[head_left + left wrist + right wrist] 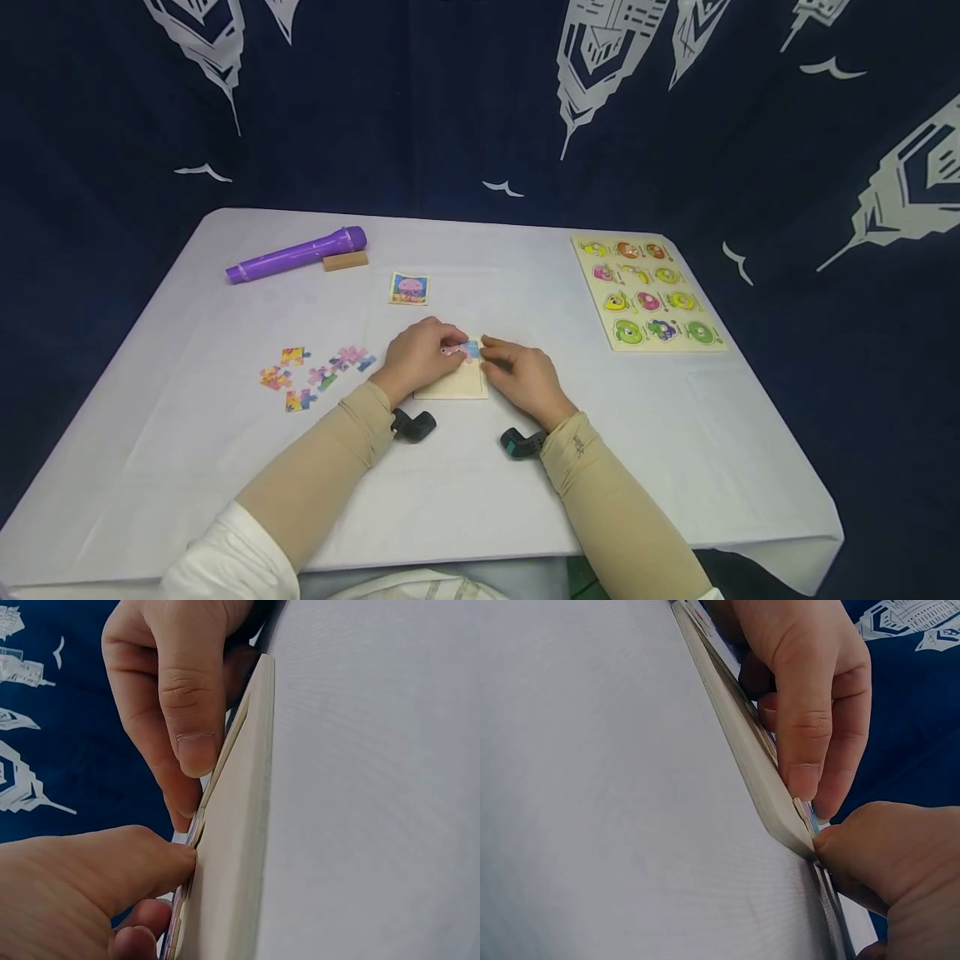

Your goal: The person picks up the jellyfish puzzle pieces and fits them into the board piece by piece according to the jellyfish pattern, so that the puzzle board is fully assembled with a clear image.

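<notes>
On the white cloth-covered table (637, 492) I see the person's left hand (418, 357) and right hand (528, 379) at a cream, flat, straight-edged board (453, 387) mid-table. The right thumb and fingers stand apart, touching its right edge; the left's pinch a small pink-and-blue jigsaw piece (472, 348) on its far side.

Your head view looks forward-down over the table (450, 500); both wrist views face the same board (456, 386), low and close.

Wooden puzzle tray (453, 386) (matt, smooth-looking)
</notes>
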Motion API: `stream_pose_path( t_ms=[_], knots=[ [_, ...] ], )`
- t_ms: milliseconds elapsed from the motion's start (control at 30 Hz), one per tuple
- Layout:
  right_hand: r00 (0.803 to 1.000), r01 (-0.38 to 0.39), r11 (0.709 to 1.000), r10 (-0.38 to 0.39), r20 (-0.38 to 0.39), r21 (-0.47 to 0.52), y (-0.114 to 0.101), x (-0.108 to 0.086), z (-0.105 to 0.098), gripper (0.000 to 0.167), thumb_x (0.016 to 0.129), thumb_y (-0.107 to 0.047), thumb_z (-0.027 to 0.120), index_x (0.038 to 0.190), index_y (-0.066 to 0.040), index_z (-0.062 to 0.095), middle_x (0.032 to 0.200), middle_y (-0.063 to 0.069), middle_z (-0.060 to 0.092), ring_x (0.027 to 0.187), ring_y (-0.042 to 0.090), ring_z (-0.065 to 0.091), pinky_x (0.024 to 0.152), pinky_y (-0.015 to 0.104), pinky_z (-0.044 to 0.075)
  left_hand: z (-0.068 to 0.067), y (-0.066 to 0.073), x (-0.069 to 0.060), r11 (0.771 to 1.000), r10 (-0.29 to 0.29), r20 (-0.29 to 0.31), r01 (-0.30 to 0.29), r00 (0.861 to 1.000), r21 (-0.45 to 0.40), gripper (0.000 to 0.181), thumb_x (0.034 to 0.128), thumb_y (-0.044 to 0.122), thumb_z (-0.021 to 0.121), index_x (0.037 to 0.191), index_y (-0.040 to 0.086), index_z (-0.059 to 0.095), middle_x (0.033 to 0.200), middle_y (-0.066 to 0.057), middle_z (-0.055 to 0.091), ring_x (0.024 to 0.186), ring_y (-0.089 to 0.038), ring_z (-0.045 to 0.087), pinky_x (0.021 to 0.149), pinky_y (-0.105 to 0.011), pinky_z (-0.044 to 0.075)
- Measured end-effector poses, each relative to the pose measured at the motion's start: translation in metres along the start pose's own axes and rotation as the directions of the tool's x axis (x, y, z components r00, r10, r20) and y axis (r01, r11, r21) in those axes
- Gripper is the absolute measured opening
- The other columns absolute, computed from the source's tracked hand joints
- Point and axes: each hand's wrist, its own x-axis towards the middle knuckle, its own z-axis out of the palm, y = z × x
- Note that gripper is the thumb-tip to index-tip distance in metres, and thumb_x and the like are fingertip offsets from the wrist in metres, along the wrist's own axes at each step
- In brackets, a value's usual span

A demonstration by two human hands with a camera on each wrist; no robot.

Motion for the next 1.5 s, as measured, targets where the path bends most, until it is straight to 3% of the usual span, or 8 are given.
stream_pose_path(
  t_ms=[233, 500, 867, 1000, 1133, 1233, 1367, 1500],
  knots=[
    [1.000, 0.001, 1.000, -0.001, 0.003, 0.003, -0.004, 0.000, 0.000, 0.027, 0.095, -0.021, 0.072, 0.118, -0.009, 0.077, 0.134, 0.002, 0.069, 0.124, 0.024, 0.066, 0.103, 0.044, 0.052, 0.000, -0.001, -0.002, 1.000, -0.013, -0.021, 0.013, 1.000, -0.021, 0.024, 0.0872, 0.032, 0.074, 0.110, 0.024, 0.072, 0.098, 0.007, 0.064, 0.086, -0.013, 0.061, 0.074, -0.034, 0.047],
    [1.000, -0.006, 1.000, 0.006, 0.015, 0.006, -0.009, 0.000, 0.000, 0.026, 0.096, -0.021, 0.072, 0.118, -0.010, 0.077, 0.135, 0.001, 0.069, 0.124, 0.023, 0.066, 0.103, 0.044, 0.052, -0.001, -0.001, -0.005, 0.999, -0.024, -0.033, 0.023, 0.999, -0.032, 0.015, 0.0918, 0.033, 0.075, 0.105, 0.024, 0.076, 0.096, 0.006, 0.066, 0.084, -0.013, 0.062, 0.072, -0.033, 0.047],
    [1.000, -0.018, 1.000, 0.017, 0.022, 0.008, -0.009, 0.000, 0.002, 0.026, 0.096, -0.022, 0.071, 0.119, -0.011, 0.077, 0.136, 0.001, 0.069, 0.125, 0.023, 0.065, 0.104, 0.044, 0.051, -0.002, 0.002, -0.007, 1.000, -0.003, -0.022, 0.004, 1.000, 0.027, 0.018, 0.0952, 0.032, 0.073, 0.109, 0.021, 0.079, 0.099, 0.005, 0.067, 0.088, -0.015, 0.065, 0.074, -0.035, 0.052],
    [1.000, -0.017, 1.000, 0.017, 0.024, 0.007, -0.009, 0.000, 0.002, 0.026, 0.096, -0.022, 0.071, 0.119, -0.010, 0.077, 0.136, 0.001, 0.069, 0.125, 0.023, 0.065, 0.104, 0.044, 0.051, -0.005, 0.004, -0.010, 0.999, 0.031, -0.053, -0.030, 0.998, 0.034, 0.021, 0.0970, 0.033, 0.070, 0.112, 0.022, 0.079, 0.101, 0.006, 0.068, 0.088, -0.014, 0.066, 0.071, -0.035, 0.053],
    [1.000, -0.010, 1.000, 0.010, 0.024, 0.007, -0.008, -0.001, 0.003, 0.026, 0.096, -0.022, 0.071, 0.119, -0.010, 0.077, 0.135, 0.001, 0.069, 0.125, 0.023, 0.066, 0.104, 0.044, 0.051, -0.022, 0.008, -0.018, 0.995, 0.026, -0.123, -0.037, 0.992, -0.088, 0.019, 0.0979, 0.033, 0.068, 0.110, 0.024, 0.080, 0.103, 0.007, 0.071, 0.083, -0.013, 0.064, 0.069, -0.034, 0.051],
    [1.000, -0.013, 1.000, 0.013, 0.022, 0.006, -0.007, -0.001, 0.002, 0.026, 0.095, -0.022, 0.072, 0.119, -0.011, 0.077, 0.135, 0.001, 0.069, 0.125, 0.022, 0.066, 0.104, 0.044, 0.051, -0.043, 0.005, -0.028, 0.984, 0.018, -0.166, -0.047, 0.986, -0.170, 0.018, 0.0983, 0.032, 0.068, 0.109, 0.023, 0.080, 0.105, 0.005, 0.073, 0.079, -0.014, 0.060, 0.070, -0.032, 0.049],
    [1.000, -0.023, 1.000, 0.023, 0.018, 0.005, -0.007, 0.000, 0.001, 0.027, 0.095, -0.022, 0.073, 0.119, -0.011, 0.077, 0.135, 0.000, 0.069, 0.126, 0.023, 0.065, 0.104, 0.044, 0.051, -0.081, -0.013, -0.047, 0.985, -0.013, -0.217, -0.025, 0.976, -0.169, 0.020, 0.0990, 0.030, 0.068, 0.110, 0.018, 0.080, 0.107, 0.000, 0.074, 0.075, -0.018, 0.057, 0.067, -0.033, 0.046],
    [0.999, -0.031, 1.000, 0.031, 0.020, 0.000, -0.007, 0.000, -0.002, 0.027, 0.095, -0.022, 0.072, 0.119, -0.010, 0.077, 0.136, 0.001, 0.068, 0.126, 0.024, 0.065, 0.105, 0.045, 0.050, -0.115, -0.039, -0.069, 0.987, -0.116, -0.277, 0.079, 0.954, -0.142, 0.025, 0.1006, 0.032, 0.066, 0.113, 0.015, 0.079, 0.110, -0.004, 0.073, 0.077, -0.020, 0.054, 0.065, -0.033, 0.043]
  ],
)
